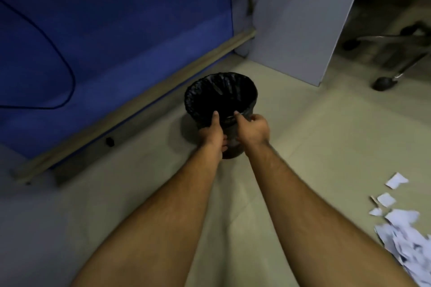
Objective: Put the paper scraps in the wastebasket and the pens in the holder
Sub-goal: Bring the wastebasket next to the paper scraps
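Note:
A small black wastebasket (205, 95) lined with a black bag stands on the pale floor, close to a blue partition. My left hand (213, 132) grips its near rim, thumb over the edge and fingers on the outer wall. My right hand (253, 128) holds the same near rim just to the right, thumb hooked inside. The inside of the basket looks dark. A pile of white paper scraps (405, 237) lies on the floor at the lower right, with loose pieces (396, 180) above it. No pens or holder are in sight.
A blue partition (105, 42) with a wooden base strip (130, 109) runs along the left. A grey panel (303, 18) stands behind the basket. Chair legs with a castor (382, 82) sit at the upper right. A black cable (67, 70) hangs on the partition.

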The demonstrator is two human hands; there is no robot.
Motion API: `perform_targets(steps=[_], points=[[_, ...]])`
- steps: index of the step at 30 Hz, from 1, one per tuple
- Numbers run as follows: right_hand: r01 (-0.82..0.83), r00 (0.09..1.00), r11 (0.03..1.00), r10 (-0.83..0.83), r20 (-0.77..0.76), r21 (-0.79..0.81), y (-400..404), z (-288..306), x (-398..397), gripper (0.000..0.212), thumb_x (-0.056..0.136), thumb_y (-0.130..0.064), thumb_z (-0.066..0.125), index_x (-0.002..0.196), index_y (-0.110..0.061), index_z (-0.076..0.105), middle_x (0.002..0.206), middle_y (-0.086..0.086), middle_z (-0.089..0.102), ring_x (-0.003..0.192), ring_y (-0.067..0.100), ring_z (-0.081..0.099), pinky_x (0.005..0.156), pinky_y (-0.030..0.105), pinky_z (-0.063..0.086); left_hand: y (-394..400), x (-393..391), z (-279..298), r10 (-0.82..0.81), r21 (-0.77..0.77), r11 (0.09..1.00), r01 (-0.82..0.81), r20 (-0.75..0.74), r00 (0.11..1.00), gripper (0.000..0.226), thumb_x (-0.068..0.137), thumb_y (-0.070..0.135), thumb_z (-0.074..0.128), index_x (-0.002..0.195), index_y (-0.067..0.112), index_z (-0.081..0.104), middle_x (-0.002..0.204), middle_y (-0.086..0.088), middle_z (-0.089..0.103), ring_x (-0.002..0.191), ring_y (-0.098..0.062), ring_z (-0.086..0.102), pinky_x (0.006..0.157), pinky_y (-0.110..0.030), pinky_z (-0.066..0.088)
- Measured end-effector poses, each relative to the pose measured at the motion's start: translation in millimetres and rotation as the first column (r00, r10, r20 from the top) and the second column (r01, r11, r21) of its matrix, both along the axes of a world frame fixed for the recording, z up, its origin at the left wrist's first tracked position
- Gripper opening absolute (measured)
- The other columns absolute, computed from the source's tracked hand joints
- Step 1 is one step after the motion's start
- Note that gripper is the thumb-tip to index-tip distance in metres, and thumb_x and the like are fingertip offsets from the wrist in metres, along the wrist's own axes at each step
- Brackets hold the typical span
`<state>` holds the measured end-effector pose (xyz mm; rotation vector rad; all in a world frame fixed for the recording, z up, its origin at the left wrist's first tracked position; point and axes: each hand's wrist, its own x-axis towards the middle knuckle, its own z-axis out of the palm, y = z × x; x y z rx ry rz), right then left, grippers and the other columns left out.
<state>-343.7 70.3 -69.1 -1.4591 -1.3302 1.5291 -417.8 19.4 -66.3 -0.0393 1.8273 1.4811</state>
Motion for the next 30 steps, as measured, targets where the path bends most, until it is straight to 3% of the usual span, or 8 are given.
perform_targets(steps=[3,7,9,13,17,21,26,30], points=[[0.112,0.993,0.990,-0.114,-0.020,-0.091,12,4,-17,0.062,0.081,-0.044,0.073,0.126,-0.006,0.052,0.120,0.017,0.065,0.109,0.037,0.063,0.092,0.040,0.053,9,-12,4,-0.028,-0.044,0.999,0.030,0.029,0.999,0.077,0.092,0.066,0.041,0.133,0.002,0.051,0.086,-0.013,0.062,0.066,-0.025,0.061,0.049,-0.030,0.046],[0.159,0.969,0.924,-0.213,-0.124,-0.346,21,-11,-28,0.066,0.072,-0.031,0.081,0.124,-0.002,0.052,0.115,0.023,0.066,0.096,0.036,0.068,0.087,0.050,0.058,11,-1,0,-0.089,-0.074,0.992,0.102,0.160,0.983,0.071,0.096,0.062,0.033,0.130,0.002,0.052,0.102,-0.016,0.068,0.070,-0.028,0.064,0.047,-0.032,0.049],[0.139,0.967,0.929,-0.202,-0.156,-0.342,24,-18,-35,0.058,0.068,-0.024,0.082,0.117,-0.001,0.059,0.106,0.020,0.070,0.088,0.034,0.070,0.082,0.050,0.060,12,-3,1,-0.093,-0.070,0.992,0.106,0.163,0.982,0.066,0.099,0.057,0.033,0.129,0.002,0.053,0.108,-0.016,0.068,0.072,-0.028,0.064,0.053,-0.034,0.050],[0.195,0.958,0.948,-0.239,-0.159,-0.251,29,-23,-40,0.042,0.066,-0.020,0.075,0.103,-0.003,0.064,0.090,0.014,0.071,0.074,0.025,0.070,0.075,0.041,0.062,15,-6,15,-0.096,-0.006,0.995,0.098,0.165,0.982,0.045,0.103,0.040,0.037,0.123,0.003,0.053,0.082,-0.013,0.063,0.062,-0.024,0.061,0.034,-0.025,0.049],[0.155,0.940,0.948,-0.228,-0.252,-0.279,6,-27,-10,0.023,0.073,-0.009,0.070,0.087,-0.001,0.053,0.076,0.017,0.065,0.063,0.030,0.066,0.057,0.044,0.061,1,18,14,-0.112,-0.090,0.989,0.117,0.053,0.992,0.038,0.102,0.038,0.034,0.109,0.008,0.056,0.061,-0.006,0.054,0.024,-0.011,0.045,0.028,-0.011,0.030],[0.072,0.908,0.934,-0.207,-0.365,-0.351,-9,-25,18,0.012,0.087,0.002,0.059,0.095,-0.004,0.052,0.077,0.022,0.059,0.054,0.025,0.056,0.040,0.025,0.053,-9,29,3,-0.076,-0.162,0.984,0.073,-0.011,0.997,0.032,0.098,0.035,0.039,0.084,0.011,0.055,0.051,-0.003,0.050,0.028,-0.011,0.040,0.031,-0.011,0.028],[0.204,0.897,0.910,-0.321,-0.303,-0.362,-22,-25,96,0.018,0.087,-0.002,0.060,0.099,-0.006,0.047,0.081,0.022,0.061,0.057,0.026,0.058,0.042,0.027,0.054,-20,106,2,-0.125,-0.161,0.979,0.125,0.008,0.992,0.035,0.094,0.030,0.044,0.068,0.009,0.052,0.049,-0.005,0.049,0.029,-0.015,0.039,0.032,-0.012,0.027],[0.247,0.893,0.896,-0.358,-0.272,-0.370,-30,-26,159,0.023,0.086,-0.001,0.061,0.107,0.003,0.054,0.085,0.024,0.063,0.054,0.024,0.059,0.045,0.027,0.054,-23,162,-1,-0.179,-0.170,0.970,0.174,-0.009,0.984,0.035,0.094,0.033,0.046,0.071,0.008,0.054,0.049,-0.006,0.050,0.027,-0.015,0.039,0.032,-0.012,0.027]])
